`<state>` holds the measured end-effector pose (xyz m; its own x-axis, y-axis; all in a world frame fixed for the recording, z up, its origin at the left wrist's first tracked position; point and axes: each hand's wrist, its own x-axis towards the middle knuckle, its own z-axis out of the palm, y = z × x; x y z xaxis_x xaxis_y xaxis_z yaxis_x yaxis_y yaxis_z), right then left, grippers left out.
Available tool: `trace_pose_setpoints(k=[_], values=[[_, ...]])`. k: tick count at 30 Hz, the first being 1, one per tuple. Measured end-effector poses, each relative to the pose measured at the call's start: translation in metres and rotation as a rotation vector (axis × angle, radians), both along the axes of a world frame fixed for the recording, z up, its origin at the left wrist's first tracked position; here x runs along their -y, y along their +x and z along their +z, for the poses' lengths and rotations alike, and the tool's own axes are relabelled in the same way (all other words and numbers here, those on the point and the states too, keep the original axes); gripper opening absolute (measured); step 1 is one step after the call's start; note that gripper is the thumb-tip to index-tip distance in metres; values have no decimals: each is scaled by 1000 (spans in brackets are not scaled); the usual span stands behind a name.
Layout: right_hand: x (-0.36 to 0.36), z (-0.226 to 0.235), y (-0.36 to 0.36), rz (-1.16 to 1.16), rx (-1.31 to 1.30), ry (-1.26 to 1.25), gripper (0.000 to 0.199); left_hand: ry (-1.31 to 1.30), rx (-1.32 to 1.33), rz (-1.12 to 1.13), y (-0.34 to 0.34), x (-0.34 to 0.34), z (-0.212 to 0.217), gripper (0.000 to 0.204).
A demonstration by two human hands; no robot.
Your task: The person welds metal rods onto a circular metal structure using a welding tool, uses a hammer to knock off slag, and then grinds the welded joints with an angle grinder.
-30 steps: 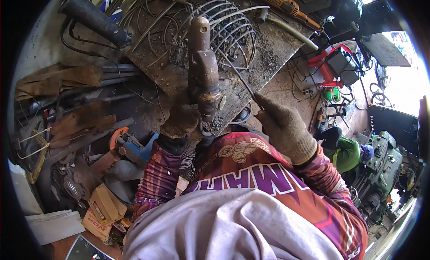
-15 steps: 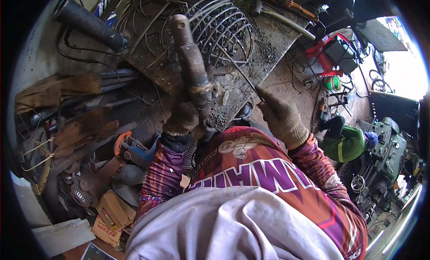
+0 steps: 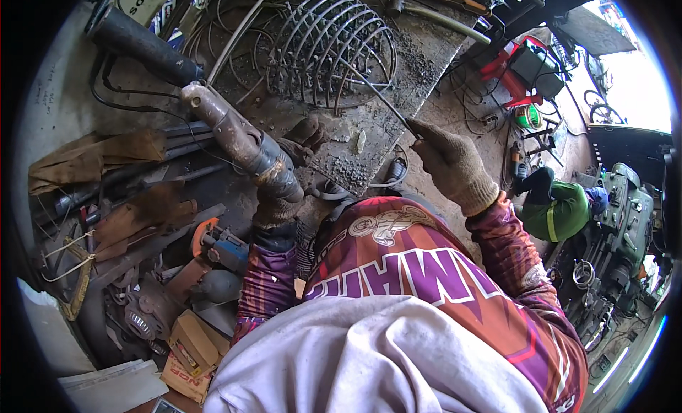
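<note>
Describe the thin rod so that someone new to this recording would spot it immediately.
Start at the gritty worktable at the picture's top and find its cage of curved metal bars. Between that cage and the gloved right hand slants the thin rod. Unlike the curved bars, it looks nearly straight, and the hand grips its near end.

A: Okay, what's the place look like?
B: Grimy lol. Pale scribbled-on wall on the left, worn brownish floor, grubby worktable up front, red plastic chair off to the right.
A: Lighting?
B: Wide opening far right, totally blown-out white. Big green machine tool lower down that side.
</note>
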<state>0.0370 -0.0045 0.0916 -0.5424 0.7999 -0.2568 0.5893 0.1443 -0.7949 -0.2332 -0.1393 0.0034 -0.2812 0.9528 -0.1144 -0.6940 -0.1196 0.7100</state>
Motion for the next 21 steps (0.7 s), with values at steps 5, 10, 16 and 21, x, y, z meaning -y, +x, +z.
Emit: trace_pose_setpoints(k=[5,10,16,21], values=[[3,-12,1,2,-57,76,38,35,18,15,-3,1,-1,42],[3,-10,1,-31,-27,6,38,40,22,18,0,-8,-9,41],[6,11,-5,21,-8,89,39,37,29,34,0,-4,-11,40],[10,27,-1,41,-7,120,38,44,43,48,-2,2,-9,38]])
